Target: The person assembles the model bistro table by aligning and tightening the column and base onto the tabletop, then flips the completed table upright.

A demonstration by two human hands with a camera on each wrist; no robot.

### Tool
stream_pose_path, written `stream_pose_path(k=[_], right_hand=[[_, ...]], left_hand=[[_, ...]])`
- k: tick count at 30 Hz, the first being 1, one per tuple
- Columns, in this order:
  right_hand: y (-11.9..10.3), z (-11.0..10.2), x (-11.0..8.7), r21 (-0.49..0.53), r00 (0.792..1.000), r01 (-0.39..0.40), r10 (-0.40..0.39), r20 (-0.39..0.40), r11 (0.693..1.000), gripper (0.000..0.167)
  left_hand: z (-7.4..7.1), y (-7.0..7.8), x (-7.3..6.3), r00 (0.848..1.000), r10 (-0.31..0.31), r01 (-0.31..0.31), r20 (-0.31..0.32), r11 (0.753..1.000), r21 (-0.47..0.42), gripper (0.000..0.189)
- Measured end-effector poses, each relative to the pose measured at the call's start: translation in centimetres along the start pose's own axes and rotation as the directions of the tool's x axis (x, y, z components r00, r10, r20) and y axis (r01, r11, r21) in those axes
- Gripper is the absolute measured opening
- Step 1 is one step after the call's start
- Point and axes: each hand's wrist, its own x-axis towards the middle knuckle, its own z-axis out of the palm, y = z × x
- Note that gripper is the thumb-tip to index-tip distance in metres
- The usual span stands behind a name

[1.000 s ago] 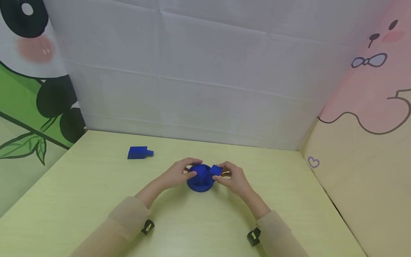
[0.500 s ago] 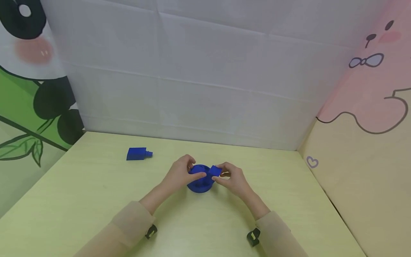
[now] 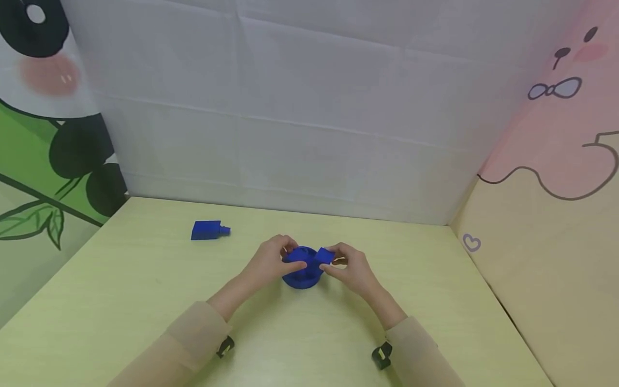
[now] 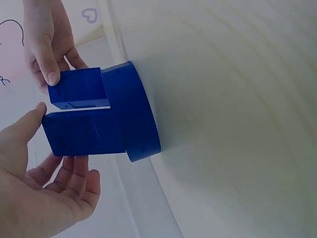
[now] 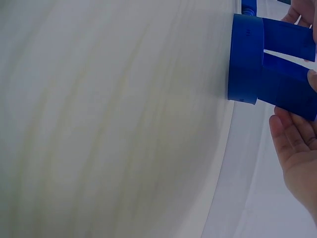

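Observation:
A round, shallow blue base [image 3: 302,283] sits on the table with two blue blocks standing side by side out of it. My left hand [image 3: 267,262] holds the left block [image 4: 84,133], thumb at its top edge and fingers along its far side. The right block [image 3: 324,256] leans outward, pinched between thumb and fingers of my right hand [image 3: 353,269]. Between the blocks runs a narrow gap, plain in the left wrist view. In the right wrist view, the base [image 5: 246,58] stands flat against the tabletop, and its inside is hidden.
Farther back on the left lies a loose blue piece [image 3: 207,230] with a narrow knob at one end. A white cloth wall [image 3: 309,123] rises behind the pale table [image 3: 121,290]. Printed panels stand at both sides.
My left fingers have drawn back from the far rim, and the left thumb has shifted right across the block's near side. My right hand and its block look unchanged.

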Motion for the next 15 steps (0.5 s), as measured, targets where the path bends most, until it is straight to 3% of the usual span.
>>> stream_pose_path(k=[5,10,15], right_hand=[[-0.1,-0.1,0.0,-0.005,1.0,-0.004,0.004,0.005,1.0,0.035],[-0.1,-0.2,0.0,-0.007,1.0,0.0,0.0,0.003,1.0,0.035],[0.1,-0.1,0.0,-0.015,1.0,0.004,-0.004,0.0,1.0,0.035]], left_hand=[[-0.9,-0.6,-0.1,0.992,0.09,-0.091,0.088,0.996,0.015,0.04],[-2.0,-1.2,-0.2,0.963,0.2,-0.207,0.178,0.978,0.022,0.033],[-2.6,-1.7,-0.1,0.939,0.241,-0.251,0.247,0.968,0.012,0.031]])
